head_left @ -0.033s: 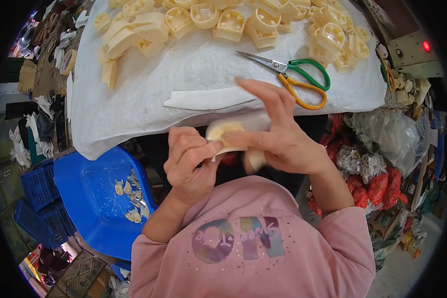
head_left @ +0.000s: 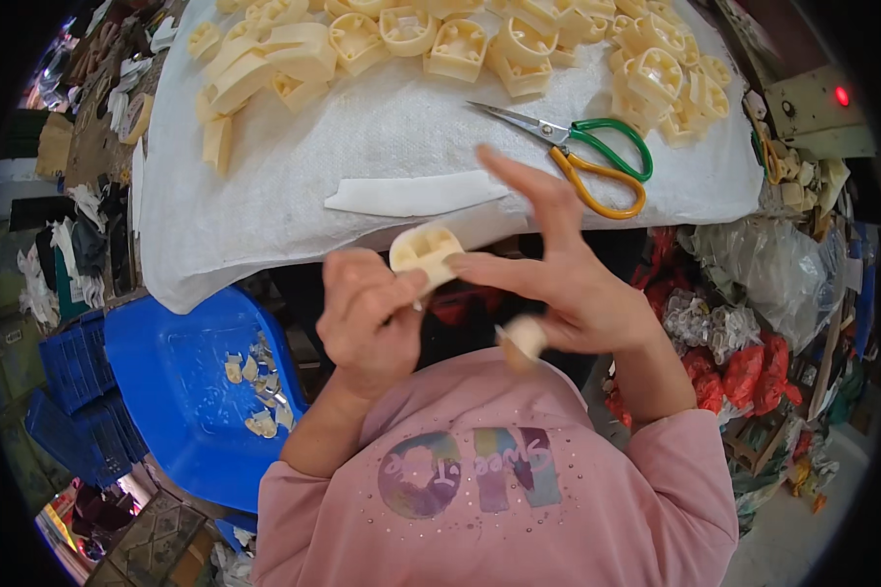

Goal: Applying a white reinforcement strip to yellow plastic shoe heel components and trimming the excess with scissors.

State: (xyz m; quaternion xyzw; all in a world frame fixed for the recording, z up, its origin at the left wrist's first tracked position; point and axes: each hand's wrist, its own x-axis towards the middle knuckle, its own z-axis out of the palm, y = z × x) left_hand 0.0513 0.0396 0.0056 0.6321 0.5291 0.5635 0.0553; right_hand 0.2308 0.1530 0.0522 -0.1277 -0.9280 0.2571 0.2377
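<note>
head: cream piece near cloth edge

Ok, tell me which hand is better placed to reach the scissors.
Probably the right hand: it is closer to the scissors, while the left hand is farther off, gripping a cream molded piece. The right also seems to hold a blurred pale piece, though.

Blue crates at left, red bags right
</note>
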